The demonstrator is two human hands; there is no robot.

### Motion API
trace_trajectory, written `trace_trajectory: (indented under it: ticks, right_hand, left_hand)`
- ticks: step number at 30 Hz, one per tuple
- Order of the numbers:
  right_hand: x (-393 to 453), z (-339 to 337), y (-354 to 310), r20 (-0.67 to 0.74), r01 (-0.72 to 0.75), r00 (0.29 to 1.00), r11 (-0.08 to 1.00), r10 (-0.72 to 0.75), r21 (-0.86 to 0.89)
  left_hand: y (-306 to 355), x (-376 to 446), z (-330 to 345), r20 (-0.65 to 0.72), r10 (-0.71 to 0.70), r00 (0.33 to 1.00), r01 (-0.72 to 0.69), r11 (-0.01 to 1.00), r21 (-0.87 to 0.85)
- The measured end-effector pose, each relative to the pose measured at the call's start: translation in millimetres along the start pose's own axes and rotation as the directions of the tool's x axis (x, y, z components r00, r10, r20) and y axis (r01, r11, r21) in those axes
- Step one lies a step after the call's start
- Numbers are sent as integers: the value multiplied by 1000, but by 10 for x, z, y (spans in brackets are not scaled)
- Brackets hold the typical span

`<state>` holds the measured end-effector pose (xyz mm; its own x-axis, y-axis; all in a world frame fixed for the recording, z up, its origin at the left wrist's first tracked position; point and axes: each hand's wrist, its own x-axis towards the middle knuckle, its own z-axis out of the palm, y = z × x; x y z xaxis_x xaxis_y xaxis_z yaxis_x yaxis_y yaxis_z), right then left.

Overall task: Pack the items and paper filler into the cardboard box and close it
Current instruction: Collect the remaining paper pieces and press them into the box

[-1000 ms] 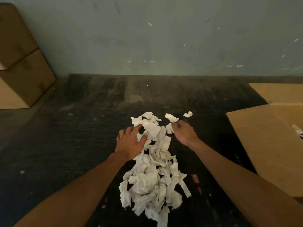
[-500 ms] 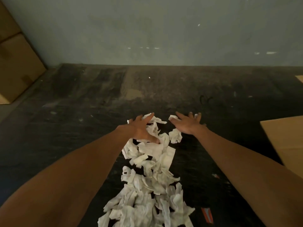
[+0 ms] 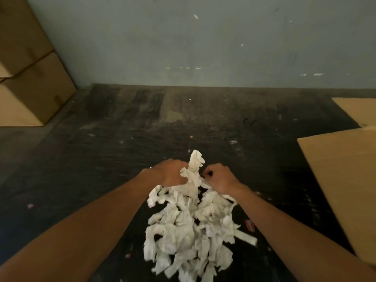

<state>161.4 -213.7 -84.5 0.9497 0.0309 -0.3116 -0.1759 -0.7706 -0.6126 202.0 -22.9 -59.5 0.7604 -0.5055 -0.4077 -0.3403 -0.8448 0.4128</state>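
Head view, looking forward and down across a dark, scuffed table (image 3: 126, 163) set against a pale grey-green wall (image 3: 203, 47).

Left hand (image 3: 169, 174): forearm extended forward from the lower left, wrist straight, back of hand up. Fingers curled inward, grip closed on the far end of the paper filler (image 3: 189, 226). Knuckles turned toward the right hand.

Right hand (image 3: 220, 179): forearm extended from the lower right, angled inward toward the centre. Fingers curled into a tight grip, closed on strips of the same filler at its far edge. Fingertips tucked under, not individually visible.

Both hands close together, nearly touching, at the far end of the pile. 1 tuft of crumpled white paper (image 3: 195, 161) pinched upward between the 2 hands, standing above the knuckles.

Paper filler: loose heap of torn, crumpled white strips, lying on the table between the 2 forearms, running from the hands back toward the lower edge of the view. A few stray strips spread out at the right side of the heap.

Cardboard box (image 3: 343, 180): at the right edge, only flaps in view, apart from the filler, interior not visible. Right forearm passing just beside the nearest flap.

Stacked brown cartons (image 3: 26, 78) at the far left, against the wall. Small red scrap (image 3: 249, 225) on the table just beside the right forearm.
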Motion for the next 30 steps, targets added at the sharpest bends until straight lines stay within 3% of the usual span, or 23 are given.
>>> trace_trajectory:
  ticks: [5, 9, 11, 13, 15, 16, 20, 25, 28, 30]
  right_hand:
    - [-715, -134, -228, 80, -2, 997, 992, -8, 130]
    - [-1214, -136, -320, 145, -27, 989, 992, 9, 123]
    - [-1400, -139, -325, 87, -12, 996, 981, -5, 193]
    - [-1520, -128, -232, -66, 57, 997, 976, -43, 211]
    - [-1555, -98, -35, -181, 124, 978, 985, -102, 116]
    - [-1558, -70, 79, -171, 132, 978, 990, -123, 43]
    - [-1532, 160, 490, 71, 162, 986, 958, -150, -236]
    - [-1325, 484, 609, 262, 337, 936, 822, -237, -458]
    - [-1181, 677, 584, 298, 414, 907, 766, -298, -492]
    - [-1119, 789, 589, 238, 415, 910, 743, -340, -525]
  left_hand:
    - [115, -735, -1, 22, 43, 999, -42, 997, -68]
    - [146, -1208, 153, 152, -17, 988, -12, 982, 190]
    - [135, -1374, 230, 188, -59, 980, 6, 962, 274]
    - [86, -1491, 323, 170, -65, 983, 22, 970, 244]
    - [-3, -1556, 434, 137, -68, 988, 37, 976, 214]
    - [-49, -1568, 493, 126, -71, 989, 43, 977, 208]
    - [-145, -1540, 842, 91, -39, 995, 23, 985, 171]
    - [-122, -1328, 1241, 43, 63, 997, -70, 975, 213]
    - [-213, -1188, 1327, 16, 71, 997, -72, 953, 293]
    - [-289, -1139, 1353, -31, 77, 997, -62, 942, 331]
